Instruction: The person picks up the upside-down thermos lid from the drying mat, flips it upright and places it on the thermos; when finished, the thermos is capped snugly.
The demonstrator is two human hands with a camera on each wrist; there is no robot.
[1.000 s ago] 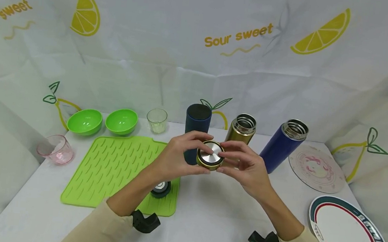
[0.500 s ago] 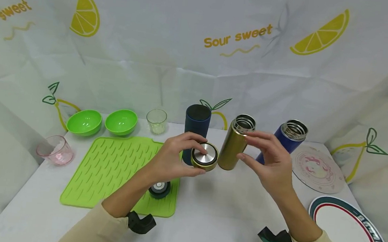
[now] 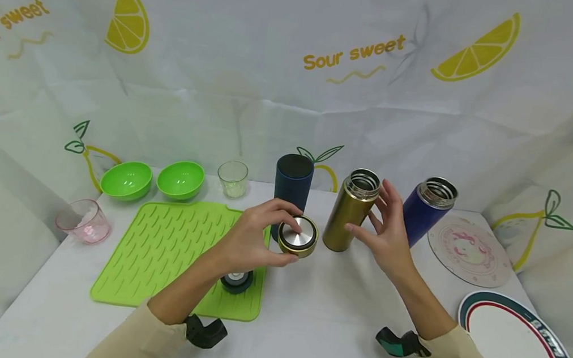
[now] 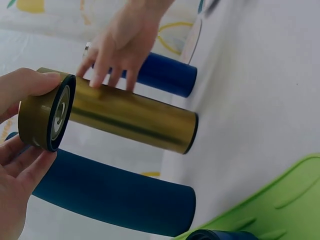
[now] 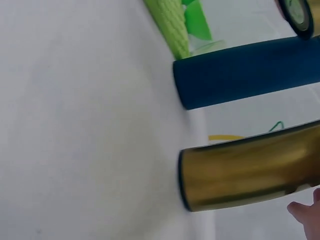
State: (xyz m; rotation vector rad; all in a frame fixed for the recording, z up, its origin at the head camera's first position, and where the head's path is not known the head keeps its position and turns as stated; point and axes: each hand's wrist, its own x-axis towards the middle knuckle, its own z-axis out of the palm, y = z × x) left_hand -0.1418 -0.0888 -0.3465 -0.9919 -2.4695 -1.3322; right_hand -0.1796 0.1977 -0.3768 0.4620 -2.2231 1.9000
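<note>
My left hand [image 3: 248, 235] holds a gold bottle lid [image 3: 305, 236] by its rim, thumb below and fingers above, with the silver top facing the head camera. In the left wrist view the dark-edged underside of the lid is visible. An uncapped gold vacuum bottle [image 3: 343, 215] stands upright, its steel mouth bare. My right hand [image 3: 392, 240] is at the bottle's right side, fingers spread and thumb in front. In the right wrist view the thumb [image 5: 304, 212] appears just apart from the bottle; whether the other fingertips touch it, I cannot tell.
An uncapped blue bottle [image 3: 424, 208] stands right of the gold one, a dark blue bottle [image 3: 293, 185] left. A dark lid [image 3: 236, 282] lies on a green mat [image 3: 167, 259]. Around are green bowls [image 3: 125, 181], glasses [image 3: 232, 181] and round plates [image 3: 512, 346].
My right hand has let go of the lid and moved right, to the gold bottle's side. The left hand has kept the lid and shifted slightly left.
</note>
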